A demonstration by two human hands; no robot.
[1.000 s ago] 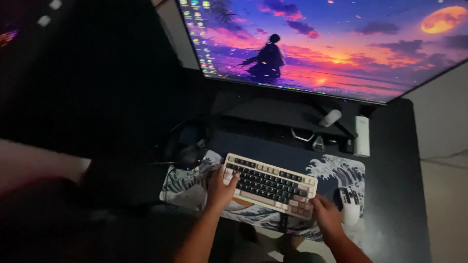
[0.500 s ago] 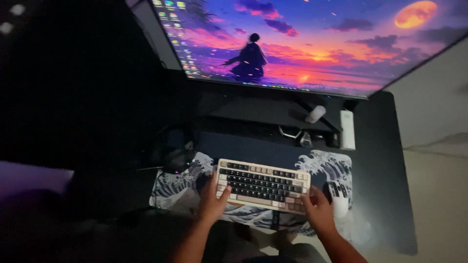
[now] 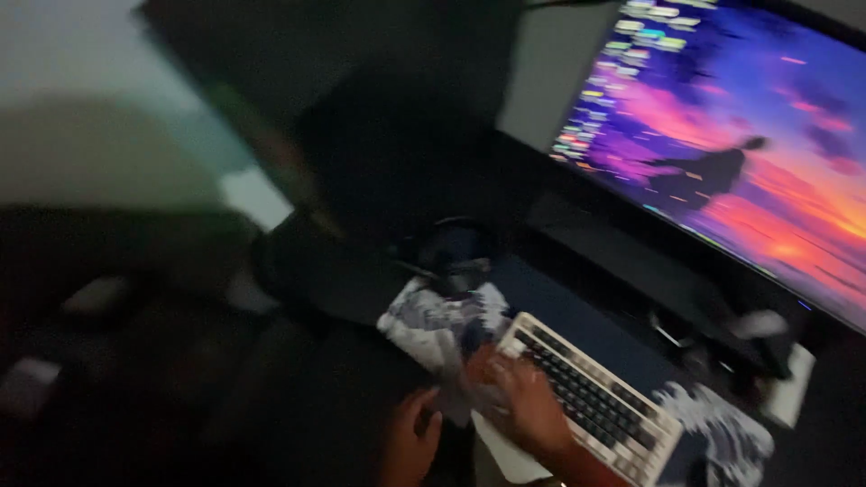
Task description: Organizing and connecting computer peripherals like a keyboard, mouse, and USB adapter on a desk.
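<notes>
Head view: blurred keyboard [image 3: 591, 401], dark surroundings

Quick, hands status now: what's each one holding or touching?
Left hand: off the keyboard, curled, grip unclear in blur.
Right hand: resting on keyboard's left end, holding nothing.

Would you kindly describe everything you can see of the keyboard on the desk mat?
The keyboard is compact, with a cream-coloured case, dark keys in the middle and paler keys along its edges; it looks like plastic, though blur hides the detail. It lies flat and runs diagonally, its far corner toward upper left, its near end toward lower right. It sits on the wave-patterned desk mat, below the lit monitor. The right hand rests on its left end; the left hand is just off it, beside the mat's edge.
</notes>
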